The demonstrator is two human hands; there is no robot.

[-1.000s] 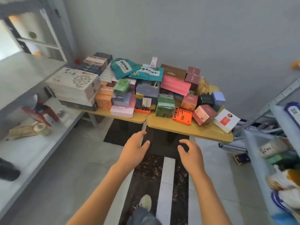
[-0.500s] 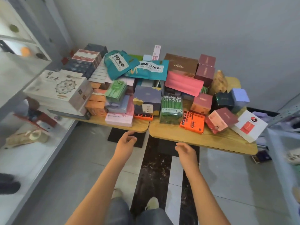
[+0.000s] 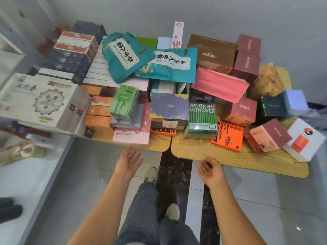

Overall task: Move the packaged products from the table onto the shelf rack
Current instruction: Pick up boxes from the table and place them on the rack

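Two wooden tables (image 3: 230, 160) stand side by side, heaped with several packaged products: a large white box (image 3: 44, 101) at the left, teal pouches (image 3: 123, 55), a pink flat box (image 3: 131, 137), a green VITMOVER pack (image 3: 201, 117), an orange Caffè Americano box (image 3: 227, 137) and a white box with a red label (image 3: 304, 138). My left hand (image 3: 128, 161) is empty with fingers spread, just short of the pink box at the table's front edge. My right hand (image 3: 210, 170) is empty too, fingers loosely bent, at the right table's front edge.
A grey shelf rack (image 3: 35, 174) runs along the left, with a few items (image 3: 21, 151) on its lower level. Dark shoes (image 3: 8, 209) sit at its near end. My legs and shoes (image 3: 150, 174) are on the tiled floor below.
I have stepped closer to the tables, which now fill the view. Both hands have reached forward to the front edges, and the left fingers have spread.
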